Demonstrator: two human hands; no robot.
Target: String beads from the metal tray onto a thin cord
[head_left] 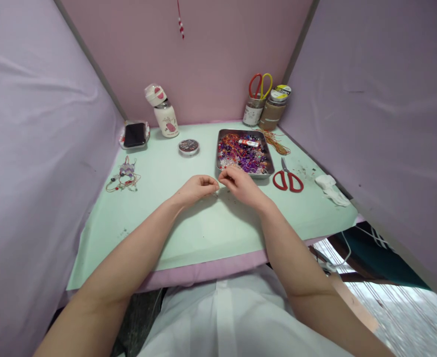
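My left hand point(200, 188) and my right hand point(237, 184) meet almost fingertip to fingertip above the green tabletop, each in a pinch. Whatever lies between the fingers is too small to make out. Just beyond the right hand stands a metal tray point(272, 166) full of beads point(242, 151) in purple, red and orange, with some threads among them. A small white and red tube-like piece point(248, 143) rests on the beads. To the right of the tray lie red-handled scissors point(287, 178), blades pointing away from me.
Along the back are a phone point(135, 135), a white bottle point(166, 120), a round tin point(189, 147), a jar with scissors point(253, 111) and a brown jar point(273, 115). Beaded strings point(124, 178) lie left, orange cords point(276, 143) and a crumpled tissue point(332, 189) right. Cloth walls enclose the table.
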